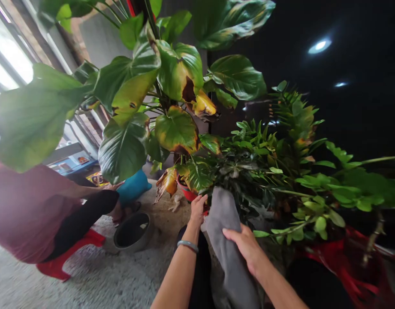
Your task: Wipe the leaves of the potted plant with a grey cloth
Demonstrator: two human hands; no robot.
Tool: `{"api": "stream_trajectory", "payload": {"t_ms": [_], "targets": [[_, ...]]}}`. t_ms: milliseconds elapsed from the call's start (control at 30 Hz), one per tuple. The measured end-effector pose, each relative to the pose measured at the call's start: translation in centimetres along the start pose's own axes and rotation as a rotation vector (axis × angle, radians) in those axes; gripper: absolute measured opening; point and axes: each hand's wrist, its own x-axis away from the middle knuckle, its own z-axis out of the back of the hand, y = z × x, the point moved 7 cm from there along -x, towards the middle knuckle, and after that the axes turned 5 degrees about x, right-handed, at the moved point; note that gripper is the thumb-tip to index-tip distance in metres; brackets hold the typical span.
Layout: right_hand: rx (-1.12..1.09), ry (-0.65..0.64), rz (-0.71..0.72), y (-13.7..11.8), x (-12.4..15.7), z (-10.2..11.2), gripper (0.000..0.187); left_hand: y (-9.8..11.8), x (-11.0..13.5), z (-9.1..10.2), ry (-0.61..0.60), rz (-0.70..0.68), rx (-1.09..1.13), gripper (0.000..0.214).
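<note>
A grey cloth (224, 240) hangs long and folded among the plants, and my right hand (245, 246) is closed on it with the thumb on top. Just left of the cloth, my left hand (198, 209), with a bracelet at the wrist, reaches to the low leaves. Its fingers are bent together; what they hold, if anything, is hidden. Beyond it stands a red pot (188, 194) under a tall plant whose broad leaves (177, 128) show yellow and brown edges. Dark narrow leaves (236, 171) crowd around the cloth's upper end.
A person in a pink shirt (26, 206) sits at the left on a red stool (71, 253), a hand near a blue object (133, 186). A grey bucket (133, 231) stands on the concrete floor (97, 283). Leafy plants (319, 206) and red bags (351, 262) fill the right.
</note>
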Motion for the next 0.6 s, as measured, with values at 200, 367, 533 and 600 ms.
{"api": "stream_trajectory", "payload": {"t_ms": [200, 367, 533, 600], "targets": [[0.126, -0.048, 0.363, -5.2, 2.1, 0.3, 0.029, 0.0, 0.3, 0.0, -0.002, 0.031, -0.016, 0.019], [0.127, 0.019, 0.496, -8.9, -3.4, -1.3, 0.034, -0.2, 0.4, -0.3, -0.049, 0.014, -0.063, 0.016], [0.229, -0.072, 0.293, -1.8, -2.1, -2.0, 0.025, -0.2, -1.2, 1.1, 0.000, -0.016, -0.113, 0.016], [0.284, -0.160, 0.310, -1.7, 0.7, -2.1, 0.024, -0.2, -1.8, 1.6, 0.018, -0.041, -0.171, 0.018]]}}
